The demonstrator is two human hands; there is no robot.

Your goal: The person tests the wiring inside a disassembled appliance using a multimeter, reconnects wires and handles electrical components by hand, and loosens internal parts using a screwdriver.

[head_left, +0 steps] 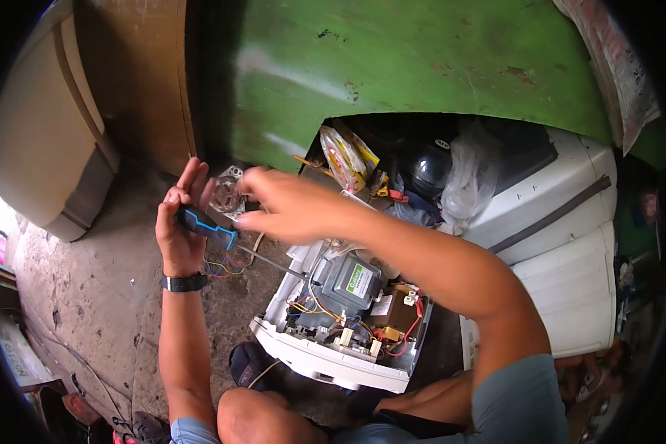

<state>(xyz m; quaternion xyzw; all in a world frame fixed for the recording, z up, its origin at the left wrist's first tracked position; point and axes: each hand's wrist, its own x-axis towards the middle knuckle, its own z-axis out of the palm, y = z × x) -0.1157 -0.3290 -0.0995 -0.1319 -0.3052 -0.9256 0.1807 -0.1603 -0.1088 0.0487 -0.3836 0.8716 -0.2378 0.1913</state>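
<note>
My left hand (176, 233), with a dark watch strap at its wrist, holds a screwdriver (209, 227) by its black and blue handle against the palm. Its fingers point up, and the long shaft slants down to the right. Between my two hands is a small round motor-like part (227, 194) with a pale metal flange. My right hand (285, 206), smeared by motion, has thumb and fingers at the flange's right side, seemingly gripping it. Below lies an opened white appliance (329, 362), showing a grey metal housing (351, 285), a brown transformer (394, 314) and loose wiring.
Coloured wires (226, 266) show over the concrete floor left of the appliance. A green panel (422, 59) stands behind, with plastic bags (472, 174) and a black helmet-like object (428, 166) under its edge. White panels (555, 288) are at right; a beige casing (37, 126) stands left.
</note>
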